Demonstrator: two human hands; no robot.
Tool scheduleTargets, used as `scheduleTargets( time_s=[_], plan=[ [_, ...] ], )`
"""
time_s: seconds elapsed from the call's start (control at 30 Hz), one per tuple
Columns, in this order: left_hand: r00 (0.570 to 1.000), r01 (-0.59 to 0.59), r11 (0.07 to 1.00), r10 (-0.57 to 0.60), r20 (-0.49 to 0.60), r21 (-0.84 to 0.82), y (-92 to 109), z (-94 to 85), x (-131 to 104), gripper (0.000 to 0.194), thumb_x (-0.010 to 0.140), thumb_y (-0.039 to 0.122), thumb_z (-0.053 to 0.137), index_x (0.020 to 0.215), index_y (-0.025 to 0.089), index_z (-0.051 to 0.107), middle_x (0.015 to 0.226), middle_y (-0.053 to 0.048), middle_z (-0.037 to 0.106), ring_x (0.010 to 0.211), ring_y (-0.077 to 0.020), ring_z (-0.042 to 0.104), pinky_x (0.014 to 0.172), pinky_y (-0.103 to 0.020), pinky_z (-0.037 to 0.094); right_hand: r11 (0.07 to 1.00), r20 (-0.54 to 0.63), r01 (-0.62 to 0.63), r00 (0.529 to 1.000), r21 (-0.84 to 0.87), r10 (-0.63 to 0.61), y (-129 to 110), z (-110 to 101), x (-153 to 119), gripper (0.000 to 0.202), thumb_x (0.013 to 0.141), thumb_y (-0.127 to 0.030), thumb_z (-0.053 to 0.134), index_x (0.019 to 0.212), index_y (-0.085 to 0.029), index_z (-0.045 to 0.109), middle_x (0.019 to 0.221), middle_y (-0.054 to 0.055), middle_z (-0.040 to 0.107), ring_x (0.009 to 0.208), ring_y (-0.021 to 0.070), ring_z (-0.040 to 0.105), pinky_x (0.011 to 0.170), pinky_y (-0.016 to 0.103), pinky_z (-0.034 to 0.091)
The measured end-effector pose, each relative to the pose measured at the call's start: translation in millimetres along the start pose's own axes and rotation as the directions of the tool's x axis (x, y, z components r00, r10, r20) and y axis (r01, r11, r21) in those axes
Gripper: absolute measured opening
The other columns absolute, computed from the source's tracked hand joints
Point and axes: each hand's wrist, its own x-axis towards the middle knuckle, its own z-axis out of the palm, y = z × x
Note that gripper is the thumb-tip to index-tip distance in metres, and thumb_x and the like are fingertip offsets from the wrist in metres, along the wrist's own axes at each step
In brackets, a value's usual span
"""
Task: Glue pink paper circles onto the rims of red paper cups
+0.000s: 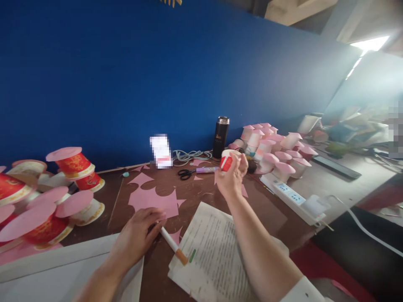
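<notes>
My right hand (231,176) is raised over the table, its fingers wrapped round a red and white paper cup (225,162). My left hand (140,235) is low over the table, beside a sheet of pink paper (154,201) with round pieces cut out of it. Its thumb and fingers close on the upper end of a white stick with an orange-brown end (173,243), like a large cigarette. The stick's other end lies over printed paper sheets (217,251), beside a small green strip (192,256).
Cups topped with pink paper discs stand in groups at left (75,163) and right (270,147). Black scissors (186,173), a purple tube (206,170), a black flask (221,136), a cable (192,156) and a blurred bright screen (161,151) line the back. A power strip (291,197) lies right.
</notes>
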Motion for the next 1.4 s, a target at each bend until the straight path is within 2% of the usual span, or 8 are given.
scheduleTargets(
  time_s=[0.1, 0.2, 0.37, 0.53, 0.7, 0.87, 1.17, 1.4],
  plan=[
    [0.996, -0.006, 1.0, 0.004, -0.084, -0.026, -3, 2.3, 1, 0.026, 0.088, 0.04, 0.051, 0.102, 0.028, 0.069, 0.106, -0.004, 0.069, 0.101, -0.0217, 0.062, 0.089, -0.035, 0.049, 0.958, -0.03, 0.081, 0.997, 0.276, -0.075, -30, 0, -16, 0.068, 0.072, -0.021, 0.055, 0.135, -0.018, 0.029, 0.139, 0.016, 0.034, 0.137, 0.0276, 0.021, 0.107, 0.051, 0.03],
    [0.982, 0.049, 0.996, -0.062, -0.177, -0.075, 0, -0.6, 3, 0.028, 0.087, 0.042, 0.052, 0.104, 0.027, 0.068, 0.102, -0.004, 0.069, 0.094, -0.0205, 0.064, 0.083, -0.032, 0.051, 0.823, 0.166, 0.065, 0.967, 0.565, -0.191, -57, -6, -37, 0.071, 0.074, -0.022, 0.057, 0.139, -0.024, 0.028, 0.14, 0.013, 0.034, 0.131, 0.0243, 0.033, 0.108, 0.046, 0.034],
    [0.868, 0.338, 0.913, -0.396, -0.299, -0.228, 9, -13.2, 5, 0.048, 0.085, 0.045, 0.051, 0.128, 0.024, 0.051, 0.1, -0.005, 0.067, 0.076, -0.0174, 0.064, 0.064, -0.027, 0.052, 0.507, 0.528, -0.292, 0.739, 0.811, -0.419, -78, -18, -59, 0.068, 0.074, -0.028, 0.065, 0.137, -0.028, 0.038, 0.137, 0.007, 0.045, 0.121, 0.0233, 0.048, 0.099, 0.04, 0.044],
    [0.805, 0.35, 0.864, -0.475, -0.355, -0.363, 8, -18.9, 3, 0.046, 0.085, 0.035, 0.051, 0.13, 0.024, 0.048, 0.1, -0.004, 0.064, 0.081, -0.0172, 0.062, 0.073, -0.03, 0.051, 0.372, 0.704, -0.612, 0.494, 0.698, -0.51, -79, -19, -62, 0.057, 0.076, -0.031, 0.068, 0.13, -0.028, 0.049, 0.124, 0.003, 0.058, 0.104, 0.0188, 0.058, 0.088, 0.033, 0.05],
    [0.915, 0.191, 0.935, -0.28, -0.29, -0.3, 15, -22.2, 4, 0.019, 0.09, 0.027, 0.045, 0.094, 0.02, 0.062, 0.085, -0.003, 0.061, 0.079, -0.0155, 0.058, 0.073, -0.027, 0.047, 0.42, 0.798, -0.682, 0.553, 0.599, -0.24, -79, -9, -58, 0.049, 0.075, -0.041, 0.069, 0.118, -0.023, 0.056, 0.103, 0.003, 0.065, 0.089, 0.0167, 0.063, 0.077, 0.029, 0.051],
    [0.943, 0.121, 0.915, -0.227, -0.243, -0.384, 26, -22.8, 6, 0.018, 0.09, 0.028, 0.05, 0.102, 0.021, 0.061, 0.095, -0.003, 0.062, 0.085, -0.014, 0.059, 0.076, -0.024, 0.046, 0.436, 0.798, -0.715, 0.602, 0.546, -0.013, -72, 7, -55, 0.051, 0.074, -0.05, 0.067, 0.114, -0.02, 0.056, 0.101, 0.006, 0.064, 0.085, 0.0185, 0.063, 0.072, 0.029, 0.051],
    [0.95, 0.138, 0.92, -0.227, -0.214, -0.366, 31, -21.4, 5, 0.013, 0.088, 0.028, 0.053, 0.088, 0.02, 0.063, 0.085, -0.002, 0.064, 0.077, -0.0133, 0.06, 0.071, -0.023, 0.046, 0.241, 0.808, -0.772, 0.548, 0.588, -0.216, -90, 3, -67, 0.042, 0.07, -0.042, 0.074, 0.102, -0.019, 0.06, 0.095, 0.004, 0.067, 0.081, 0.0155, 0.063, 0.077, 0.031, 0.053],
    [0.952, 0.148, 0.917, -0.233, -0.196, -0.371, 38, -21.2, 5, 0.011, 0.087, 0.026, 0.054, 0.085, 0.02, 0.062, 0.086, -0.002, 0.065, 0.077, -0.0127, 0.06, 0.07, -0.022, 0.047, 0.224, 0.843, -0.814, 0.526, 0.537, -0.11, -92, 15, -84, 0.058, 0.059, -0.038, 0.083, 0.106, -0.019, 0.054, 0.096, 0.005, 0.065, 0.089, 0.0193, 0.063, 0.079, 0.036, 0.055]
  ],
)
